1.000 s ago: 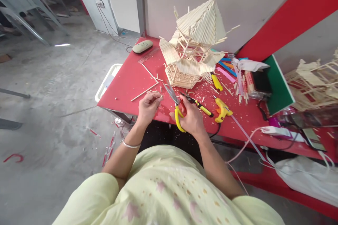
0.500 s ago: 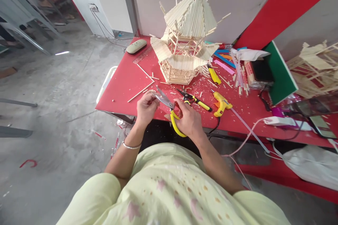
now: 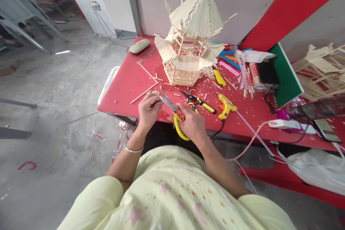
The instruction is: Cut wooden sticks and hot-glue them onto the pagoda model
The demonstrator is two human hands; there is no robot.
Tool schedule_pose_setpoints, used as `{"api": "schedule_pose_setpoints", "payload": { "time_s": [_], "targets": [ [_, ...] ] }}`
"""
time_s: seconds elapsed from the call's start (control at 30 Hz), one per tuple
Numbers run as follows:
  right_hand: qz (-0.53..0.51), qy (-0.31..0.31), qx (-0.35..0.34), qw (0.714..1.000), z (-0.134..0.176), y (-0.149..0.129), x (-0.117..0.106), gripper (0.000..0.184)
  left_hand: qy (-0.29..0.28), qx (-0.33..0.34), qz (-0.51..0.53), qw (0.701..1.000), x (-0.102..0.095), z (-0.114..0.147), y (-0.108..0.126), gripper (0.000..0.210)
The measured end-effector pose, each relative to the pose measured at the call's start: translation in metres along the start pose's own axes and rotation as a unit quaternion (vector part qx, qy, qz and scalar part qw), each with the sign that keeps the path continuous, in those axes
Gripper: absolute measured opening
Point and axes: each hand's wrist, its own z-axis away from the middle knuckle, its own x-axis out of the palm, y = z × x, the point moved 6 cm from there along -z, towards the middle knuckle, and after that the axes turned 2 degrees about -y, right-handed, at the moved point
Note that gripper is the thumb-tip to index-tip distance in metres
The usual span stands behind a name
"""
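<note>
Scissors being held up between two hands at a stick-strewn bench

Right hand (image 3: 192, 122): scissors (image 3: 175, 109) being grasped by the yellow handles, blades being held slightly parted and aimed up and leftward, above the near edge of the bench (image 3: 122, 82).

Left hand (image 3: 148, 113): fingers being curled toward the thumb, just beside the blade tips. Whether anything is being gripped there cannot be told; the spot is being partly hidden by the blades. A pale bracelet (image 3: 134, 150) is being worn on this wrist.

Just beyond the hands: two thin sticks (image 3: 144, 93) being set nearly end to end in an angle. Small offcuts are being scattered around. Black-and-yellow pliers (image 3: 204, 105) are being left near the right hand, with a yellow glue gun (image 3: 228, 106) farther right, a pale glue rod (image 3: 249, 128) being seated in its rear.

Farther back: a tiered stick pavilion (image 3: 190, 65) being supported upright on the bench, its peaked roof being formed of close-laid sticks. A yellow cutter (image 3: 219, 78) is being kept at its right foot; an oblong case (image 3: 139, 46) is being kept behind and to the left.

Right end: a green panel (image 3: 289, 75) being stood on edge, a second stick structure (image 3: 322, 65) being partly cropped by the view.
</note>
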Motion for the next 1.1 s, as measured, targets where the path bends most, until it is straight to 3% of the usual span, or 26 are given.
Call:
{"api": "schedule_pose_setpoints", "payload": {
  "time_s": [0.2, 0.3, 0.43, 0.6, 0.73, 0.9, 1.03, 1.1],
  "targets": [
    [0.018, -0.01, 0.029, 0.999, 0.0, 0.004, 0.009, 0.061, 0.009, -0.033, 0.038, 0.999, 0.001, 0.001, -0.009, 0.009],
    [0.018, -0.01, 0.049, 0.999, -0.004, 0.01, 0.012, 0.065, 0.021, -0.087, 0.088, 0.992, 0.002, 0.001, -0.017, 0.015],
    [0.004, -0.023, 0.072, 0.997, -0.01, 0.019, 0.016, 0.071, -0.008, -0.222, 0.261, 0.94, 0.01, 0.003, -0.029, 0.03],
    [-0.011, -0.038, 0.066, 0.997, -0.008, 0.02, 0.022, 0.069, -0.034, -0.289, 0.358, 0.887, 0.015, 0.004, -0.031, 0.036],
    [-0.007, -0.048, 0.052, 0.997, -0.011, 0.017, 0.026, 0.063, -0.018, -0.296, 0.372, 0.88, 0.014, 0.004, -0.031, 0.032],
    [0.007, -0.014, 0.025, 1.0, -0.031, 0.001, 0.028, 0.056, 0.005, -0.277, 0.369, 0.887, 0.011, 0.003, -0.032, 0.026],
    [-0.047, 0.01, -0.051, 0.998, -0.038, -0.012, 0.025, 0.05, 0.016, -0.274, 0.353, 0.894, 0.009, 0.004, -0.037, 0.024],
    [-0.079, 0.043, -0.088, 0.992, -0.033, -0.003, 0.017, 0.047, 0.019, -0.27, 0.354, 0.895, 0.01, 0.004, -0.038, 0.025]
  ]
}}
